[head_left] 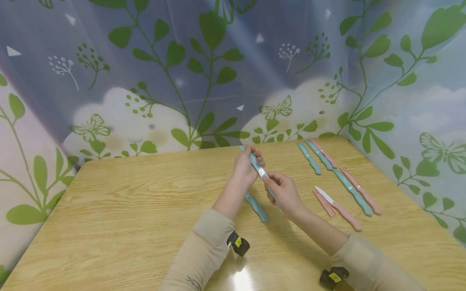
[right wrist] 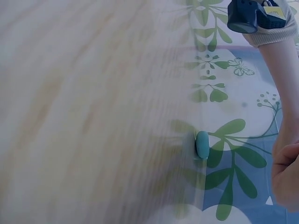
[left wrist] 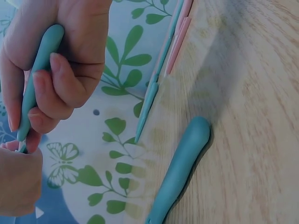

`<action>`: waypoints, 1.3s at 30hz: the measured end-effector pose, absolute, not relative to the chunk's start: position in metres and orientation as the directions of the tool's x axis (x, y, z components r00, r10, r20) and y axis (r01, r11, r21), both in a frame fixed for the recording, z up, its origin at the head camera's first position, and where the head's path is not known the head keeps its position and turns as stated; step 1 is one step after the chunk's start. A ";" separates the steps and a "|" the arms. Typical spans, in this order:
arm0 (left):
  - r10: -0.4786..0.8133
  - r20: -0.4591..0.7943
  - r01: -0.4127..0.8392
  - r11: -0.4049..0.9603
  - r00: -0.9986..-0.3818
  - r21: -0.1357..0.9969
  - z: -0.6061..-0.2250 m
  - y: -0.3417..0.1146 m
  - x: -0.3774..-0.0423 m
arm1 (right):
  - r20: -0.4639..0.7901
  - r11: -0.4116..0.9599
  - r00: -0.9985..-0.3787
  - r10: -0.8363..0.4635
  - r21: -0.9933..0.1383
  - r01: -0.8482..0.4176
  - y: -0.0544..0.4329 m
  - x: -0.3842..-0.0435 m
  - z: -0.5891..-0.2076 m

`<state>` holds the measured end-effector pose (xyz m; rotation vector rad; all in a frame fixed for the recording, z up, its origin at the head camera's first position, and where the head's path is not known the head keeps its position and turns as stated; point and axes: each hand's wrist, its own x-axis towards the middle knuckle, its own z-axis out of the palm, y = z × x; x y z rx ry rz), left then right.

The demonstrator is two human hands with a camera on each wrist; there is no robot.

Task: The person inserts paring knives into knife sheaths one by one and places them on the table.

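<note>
Above the middle of the table, my left hand (head_left: 244, 169) grips the teal sheath (head_left: 255, 162) of a small fruit knife. My right hand (head_left: 285, 195) holds that knife's teal handle (left wrist: 41, 70), with thumb and curled fingers round it. A short stretch of white blade (head_left: 262, 173) shows between handle and sheath; the rest is hidden. Below my left hand a second teal knife (head_left: 257, 208) lies on the wood, its far part covered by the forearm. In the right wrist view only the left hand (right wrist: 286, 175) shows at the right edge.
To the right lies an unsheathed pink knife (head_left: 344, 214), its white blade beside a pink sheath (head_left: 323, 203). Beyond it several teal knives (head_left: 352, 190) and pink knives (head_left: 363, 193) lie on the wooden table (head_left: 120, 214). A patterned curtain (head_left: 153, 81) hangs behind.
</note>
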<state>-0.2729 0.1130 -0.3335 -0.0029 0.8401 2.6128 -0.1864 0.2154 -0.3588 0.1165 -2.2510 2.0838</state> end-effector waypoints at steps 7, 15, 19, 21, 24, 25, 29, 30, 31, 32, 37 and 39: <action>0.378 -0.107 -0.368 -0.732 -0.920 0.574 -0.335 0.114 -0.271 | 0.088 0.079 -0.996 -0.010 -0.993 -0.089 0.216 -0.187 -0.359; 0.392 -0.097 -0.368 -0.711 -0.915 0.599 -0.337 0.114 -0.269 | 0.035 0.059 -0.999 0.006 -0.998 -0.035 0.217 -0.189 -0.361; 0.399 -0.091 -0.366 -0.694 -0.912 0.620 -0.338 0.115 -0.267 | 0.031 0.050 -1.000 0.003 -0.998 -0.031 0.217 -0.190 -0.361; 0.394 -0.095 -0.362 -0.689 -0.914 0.628 -0.339 0.115 -0.267 | 0.030 0.048 -1.000 -0.004 -0.998 -0.030 0.217 -0.189 -0.360; 0.384 -0.108 -0.358 -0.674 -0.917 0.646 -0.340 0.115 -0.265 | 0.018 0.033 -1.000 -0.013 -0.999 -0.018 0.217 -0.189 -0.360; 0.382 -0.110 -0.356 -0.669 -0.918 0.653 -0.340 0.115 -0.265 | 0.015 0.029 -1.000 -0.018 -0.999 -0.015 0.217 -0.189 -0.360; 0.373 -0.112 -0.345 -0.650 -0.921 0.677 -0.341 0.114 -0.262 | 0.002 0.005 -1.000 -0.031 -1.000 -0.002 0.218 -0.190 -0.360; 0.372 -0.109 -0.342 -0.650 -0.922 0.679 -0.341 0.114 -0.262 | 0.002 0.000 -0.999 -0.035 -1.000 -0.002 0.219 -0.190 -0.360; 0.369 -0.109 -0.340 -0.651 -0.923 0.679 -0.341 0.114 -0.261 | 0.001 -0.005 -0.999 -0.040 -1.000 -0.001 0.219 -0.190 -0.361; 0.366 -0.108 -0.337 -0.652 -0.924 0.679 -0.341 0.113 -0.261 | -0.002 -0.016 -0.999 -0.041 -1.000 0.003 0.219 -0.191 -0.361; 0.351 -0.101 -0.319 -0.649 -0.931 0.691 -0.342 0.112 -0.261 | -0.005 -0.081 -0.999 -0.047 -0.997 0.009 0.218 -0.191 -0.361; 0.351 -0.101 -0.319 -0.644 -0.931 0.696 -0.343 0.111 -0.261 | -0.004 -0.099 -0.999 -0.046 -0.995 0.009 0.216 -0.192 -0.361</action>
